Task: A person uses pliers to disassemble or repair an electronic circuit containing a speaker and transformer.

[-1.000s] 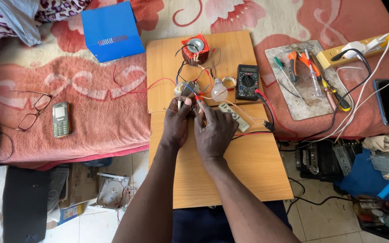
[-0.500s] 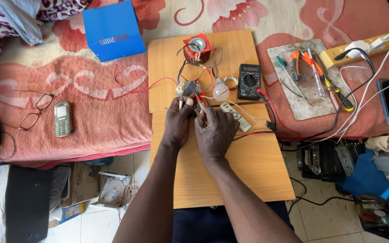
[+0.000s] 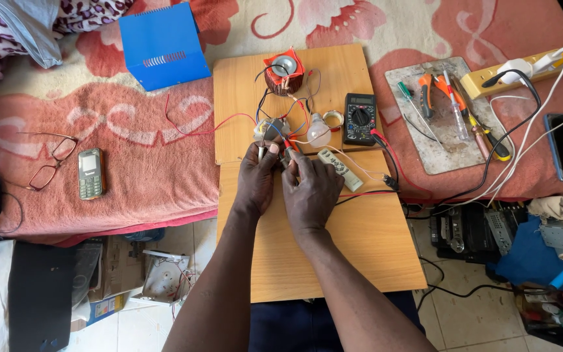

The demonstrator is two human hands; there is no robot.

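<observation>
Frame centre, on wooden board (image 3: 360, 248): left hand (image 3: 257, 179) and right hand (image 3: 311, 192) side by side, fingers pinched on thin red and dark wires (image 3: 289, 145). Wires run up-frame to small grey metal part (image 3: 270, 128), white bulb (image 3: 318, 132), red-topped coil (image 3: 283, 70). Black multimeter (image 3: 360, 117) just right.

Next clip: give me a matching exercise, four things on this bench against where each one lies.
Things:
1 multimeter
2 glasses
3 pliers
4 blue box

Places:
A on the grey slab at right
B beside the bulb on the board
C on the blanket, left of the small phone
D at the top, left of the board

Pairs: 1-B, 2-C, 3-A, 4-D
</observation>
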